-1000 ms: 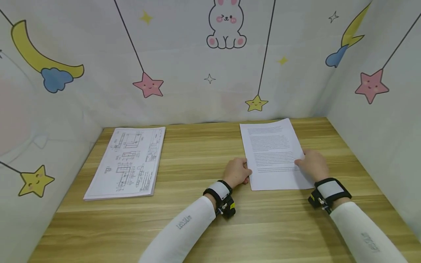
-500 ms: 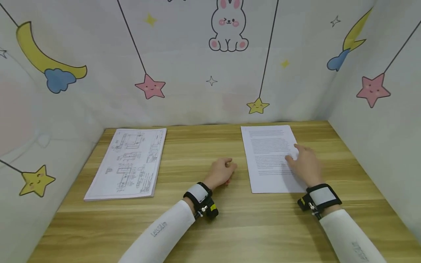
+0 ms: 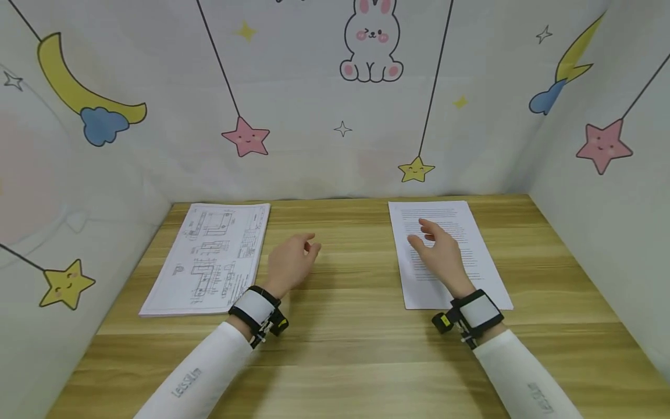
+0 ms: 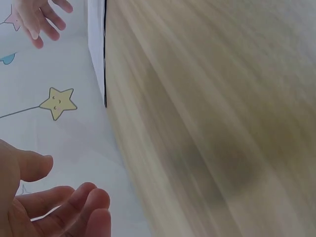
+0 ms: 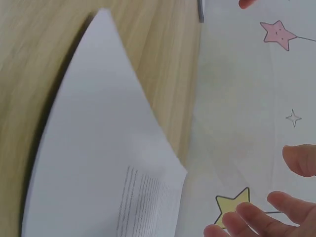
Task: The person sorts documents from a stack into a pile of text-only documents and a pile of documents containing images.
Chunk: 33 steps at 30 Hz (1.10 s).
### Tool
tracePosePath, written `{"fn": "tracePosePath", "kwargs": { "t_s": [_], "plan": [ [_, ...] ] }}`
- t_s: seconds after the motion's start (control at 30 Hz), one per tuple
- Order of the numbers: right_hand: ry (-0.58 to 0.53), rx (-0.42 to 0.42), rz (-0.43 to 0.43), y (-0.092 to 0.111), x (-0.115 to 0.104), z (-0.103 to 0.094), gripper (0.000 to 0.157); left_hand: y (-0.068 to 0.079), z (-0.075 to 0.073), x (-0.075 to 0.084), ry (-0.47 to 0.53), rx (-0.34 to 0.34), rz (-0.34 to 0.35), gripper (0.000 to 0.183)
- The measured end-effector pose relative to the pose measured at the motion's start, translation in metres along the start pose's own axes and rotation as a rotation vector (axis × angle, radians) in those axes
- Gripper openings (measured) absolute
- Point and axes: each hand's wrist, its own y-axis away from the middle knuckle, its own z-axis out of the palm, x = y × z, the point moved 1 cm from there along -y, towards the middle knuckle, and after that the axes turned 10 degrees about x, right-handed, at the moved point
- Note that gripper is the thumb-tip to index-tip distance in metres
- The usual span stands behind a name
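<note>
On the right of the table lies a stack of text-printed paper [image 3: 419, 294], its edges squared. My right hand [image 3: 442, 253] hovers over it with loosely bent fingers and nothing in its grasp; the right wrist view shows the thumb and fingers [image 5: 266, 222] spread apart. At the left lies a thicker stack of drawing sheets [image 3: 209, 256], printed with technical part drawings. Just right of that stack is my left hand [image 3: 290, 262], above the wood, also holding nothing. Its relaxed fingers [image 4: 74, 207] stand apart from the thumb in the left wrist view.
The wooden table [image 3: 345, 361] is walled on three sides by white cloth [image 3: 314, 93] printed with stars, a moon and a rabbit. Bare wood lies between the two stacks.
My left hand has let go of the text stack's left edge and moved left to beside the drawings. My right hand has left the right edge and moved left over the text stack.
</note>
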Motion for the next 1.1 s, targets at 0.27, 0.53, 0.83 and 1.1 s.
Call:
{"fn": "tracePosePath", "kwargs": {
  "t_s": [0.27,0.53,0.83,1.1],
  "plan": [
    [-0.164,-0.105,0.073,0.003,-0.024,0.024,0.06,-0.002,-0.036,-0.032,-0.046,0.038,0.023,0.043],
    [-0.269,-0.189,0.114,0.009,-0.037,0.054,0.065,-0.002,-0.057,-0.06,-0.086,0.043,0.008,0.045],
    [-0.324,-0.246,0.162,0.013,-0.054,0.085,0.064,-0.006,-0.076,-0.101,-0.15,0.022,-0.062,0.055],
    [-0.385,-0.3,0.208,0.019,-0.068,0.105,0.061,-0.003,-0.088,-0.138,-0.203,-0.021,-0.143,0.057]
  ]
}}
